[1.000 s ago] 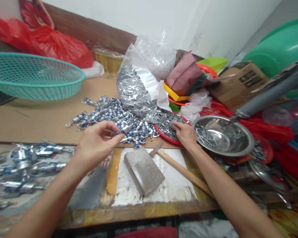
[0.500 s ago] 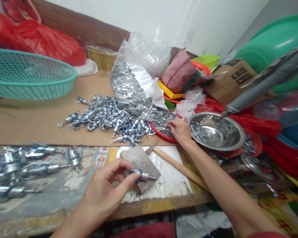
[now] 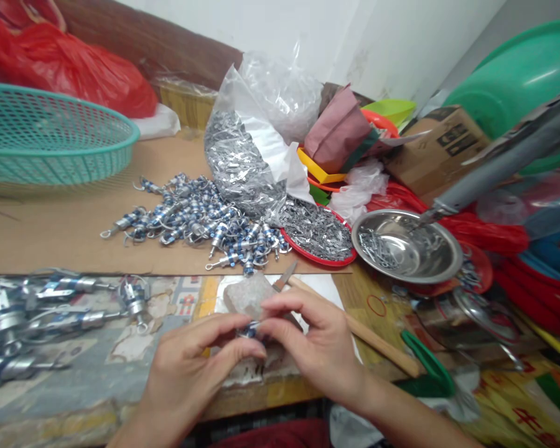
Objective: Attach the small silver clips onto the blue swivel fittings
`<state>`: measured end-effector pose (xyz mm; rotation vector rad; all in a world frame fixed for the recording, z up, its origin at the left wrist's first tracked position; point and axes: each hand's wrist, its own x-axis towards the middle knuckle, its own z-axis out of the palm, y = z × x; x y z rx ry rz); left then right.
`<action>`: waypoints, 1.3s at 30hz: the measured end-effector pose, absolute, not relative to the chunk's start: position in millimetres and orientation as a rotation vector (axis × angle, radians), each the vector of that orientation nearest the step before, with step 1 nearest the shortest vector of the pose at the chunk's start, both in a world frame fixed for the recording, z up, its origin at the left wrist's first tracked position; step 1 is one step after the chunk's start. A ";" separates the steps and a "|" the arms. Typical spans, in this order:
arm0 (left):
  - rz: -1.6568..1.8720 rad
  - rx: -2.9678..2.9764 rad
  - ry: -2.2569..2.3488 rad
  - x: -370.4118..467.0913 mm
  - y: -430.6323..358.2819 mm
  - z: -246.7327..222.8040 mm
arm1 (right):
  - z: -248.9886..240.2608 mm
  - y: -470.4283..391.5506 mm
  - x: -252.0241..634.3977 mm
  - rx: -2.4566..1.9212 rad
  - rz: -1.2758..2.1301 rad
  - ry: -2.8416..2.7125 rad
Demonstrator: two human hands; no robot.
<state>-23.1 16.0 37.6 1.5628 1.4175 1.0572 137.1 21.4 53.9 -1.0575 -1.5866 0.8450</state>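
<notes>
My left hand [image 3: 191, 364] pinches a small blue-and-silver metal fitting [image 3: 248, 330] between thumb and fingers, just over the front of the grey stone block [image 3: 247, 292]. My right hand [image 3: 324, 348] meets it from the right, its thumb and index finger closed at the fitting's right end. Whatever those right fingertips hold is hidden. Behind the hands lies a hammer with a wooden handle [image 3: 382, 345]. A red plate [image 3: 315, 257] heaped with small flat metal pieces sits farther back.
Many similar fittings [image 3: 191, 211] are piled on the cardboard, and several lie at left [image 3: 65, 305]. A steel bowl [image 3: 429, 267] holds metal pins. A clear bag [image 3: 242, 162] of metal pieces leans behind the plate. At far left stands a green basket [image 3: 56, 165].
My right hand has left the plate of metal pieces and come back to the fitting in my left hand. My left hand stays over the stone block, still pinching the fitting.
</notes>
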 end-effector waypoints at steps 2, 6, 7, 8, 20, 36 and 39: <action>1.053 1.549 1.417 -23.6 15.8 37.6 | 49.6 16.6 133.9 -1.039 0.814 -1.594; 1.060 1.518 1.407 -22.5 15.1 33.9 | 40.6 18.9 134.7 -1.029 0.980 -1.476; 1.092 1.505 1.415 -21.7 14.4 32.0 | 39.1 19.5 135.1 -1.007 0.998 -1.463; 1.144 1.489 1.429 -20.8 13.4 30.1 | 37.9 19.8 135.5 -0.980 1.002 -1.460; 1.166 1.100 1.307 -21.7 13.0 30.0 | 42.3 13.7 150.1 -0.774 0.394 -1.958; 1.068 1.381 1.302 -32.1 18.8 39.6 | 43.1 19.7 151.2 -0.584 0.035 -2.188; 1.073 1.180 1.294 -28.1 16.6 32.6 | 40.5 16.9 148.2 -0.677 0.137 -2.117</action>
